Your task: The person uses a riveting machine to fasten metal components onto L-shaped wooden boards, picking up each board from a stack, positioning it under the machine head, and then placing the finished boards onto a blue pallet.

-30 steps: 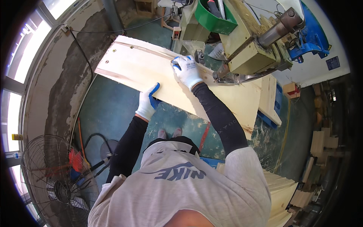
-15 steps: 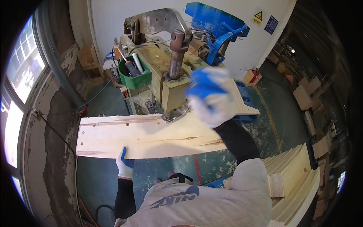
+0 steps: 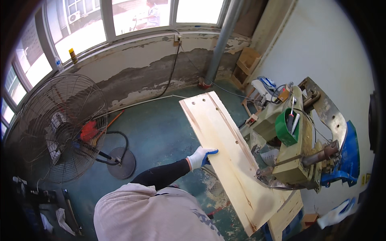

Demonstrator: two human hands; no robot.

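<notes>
A long pale wooden board (image 3: 233, 160) reaches from the machine out over the floor, with several small metal inserts along its far end and one edge. My left hand (image 3: 200, 158), in a white glove with a blue palm, is closed on the board's near edge, thumb on top and the other fingers underneath. The machine (image 3: 297, 158) stands over the board's far side, its metal lower part close to the wood. My right hand (image 3: 337, 213), gloved alike, is at the lower right beyond the machine, apart from the board, fingers apart with nothing seen in them.
A green bin (image 3: 286, 130) with a screwdriver hangs on the machine, and a blue hopper (image 3: 348, 154) is behind it. A large wire fan (image 3: 64, 128) with a round base (image 3: 121, 162) stands left. A second board (image 3: 283, 219) lies below. Windows line the wall.
My view has swung left, bringing the fan and windows in. The right hand has gone from beside the machine's head to the far right. The left hand still holds the board.
</notes>
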